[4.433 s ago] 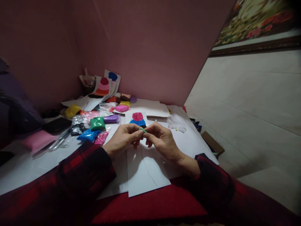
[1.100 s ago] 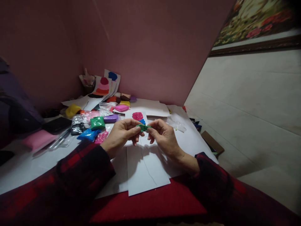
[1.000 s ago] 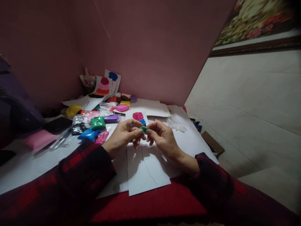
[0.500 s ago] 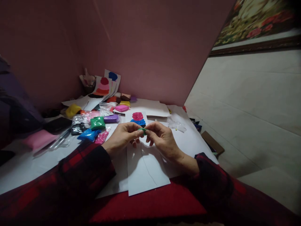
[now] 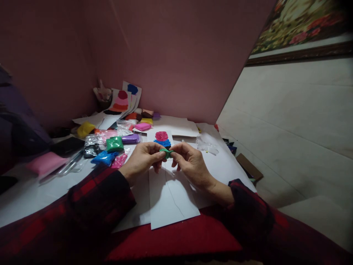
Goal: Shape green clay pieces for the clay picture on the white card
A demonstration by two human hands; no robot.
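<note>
Paper sheets (image 5: 49,195) cover most of the table, which is pushed into a corner of dusky pink wall (image 5: 176,55), and a red cloth (image 5: 179,239) shows at the near edge. Toward the back left, finished clay pictures (image 5: 121,101) lean against the wall. In front of them lies a scatter of small clay packets, with a green one (image 5: 114,144) just beside a blue one (image 5: 103,158) and a yellow one (image 5: 85,129) farther left. One white card (image 5: 169,198) lies straight ahead of the person, and at its far end sits a pink and blue clay design (image 5: 162,139). Both arms are in dark red plaid sleeves. The left hand (image 5: 142,160) and the right hand (image 5: 190,162) meet above that card, fingertips nearly touching. Between them they pinch a small green clay strip (image 5: 166,151), thumb and forefinger of each hand closed on an end, held just off the paper near the design.
</note>
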